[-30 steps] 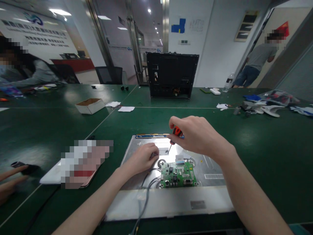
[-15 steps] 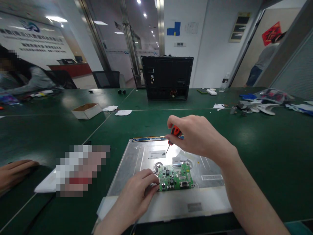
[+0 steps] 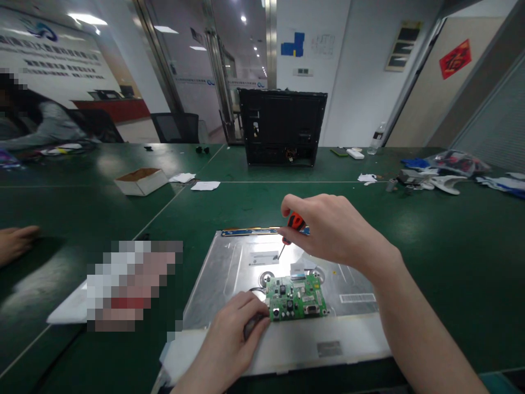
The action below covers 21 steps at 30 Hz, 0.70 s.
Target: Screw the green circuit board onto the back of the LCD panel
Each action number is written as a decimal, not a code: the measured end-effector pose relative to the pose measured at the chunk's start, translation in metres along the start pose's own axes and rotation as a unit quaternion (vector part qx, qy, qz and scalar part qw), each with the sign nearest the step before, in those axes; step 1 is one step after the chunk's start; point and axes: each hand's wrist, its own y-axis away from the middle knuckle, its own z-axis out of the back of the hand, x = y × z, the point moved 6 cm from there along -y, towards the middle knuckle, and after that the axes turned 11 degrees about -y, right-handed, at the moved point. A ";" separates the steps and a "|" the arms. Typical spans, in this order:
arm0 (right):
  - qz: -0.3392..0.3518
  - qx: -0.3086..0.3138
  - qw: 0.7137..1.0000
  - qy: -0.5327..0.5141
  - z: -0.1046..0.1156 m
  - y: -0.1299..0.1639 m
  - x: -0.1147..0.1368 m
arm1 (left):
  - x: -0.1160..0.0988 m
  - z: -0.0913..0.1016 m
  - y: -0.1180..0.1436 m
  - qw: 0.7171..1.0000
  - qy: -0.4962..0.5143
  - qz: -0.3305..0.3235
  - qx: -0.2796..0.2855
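My right hand (image 3: 332, 224) is closed round the red-and-black handle of a screwdriver (image 3: 295, 221). Its thin shaft slants down to the left, with a small dark bit at the tip, too small to name, above a label on the metal back of a display panel (image 3: 229, 273). On that panel lies a green circuit board (image 3: 297, 298) with a white ribbon cable at its top edge. My left hand (image 3: 235, 331) pinches the board's left edge between thumb and curled fingers. Dark wires (image 3: 257, 290) show just above those fingers, partly hidden.
A black monitor casing (image 3: 283, 128) stands at the back. An open cardboard box (image 3: 141, 183) and paper (image 3: 205, 186) lie to the left; small parts (image 3: 410, 178) and a bottle (image 3: 376, 138) are on the right. Another person's hand (image 3: 18, 243) rests at the left edge.
The other person's hand at left has drawn back and up. My left hand has shifted slightly right and down along the board's edge; the screwdriver stays nearly still.
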 end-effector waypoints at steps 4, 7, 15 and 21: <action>0.000 0.003 1.000 0.006 -0.002 0.000 -0.001 | 0.001 0.000 0.001 1.000 0.001 0.008 0.007; 0.002 0.002 1.000 0.004 -0.002 0.000 -0.001 | 0.000 -0.001 0.003 1.000 0.002 0.004 0.010; 0.018 0.021 0.999 -0.035 0.001 0.004 0.004 | -0.002 0.000 0.005 1.000 0.003 -0.012 0.003; 0.044 0.052 0.995 -0.074 0.005 0.009 0.015 | -0.005 0.001 0.002 0.999 -0.015 -0.039 -0.014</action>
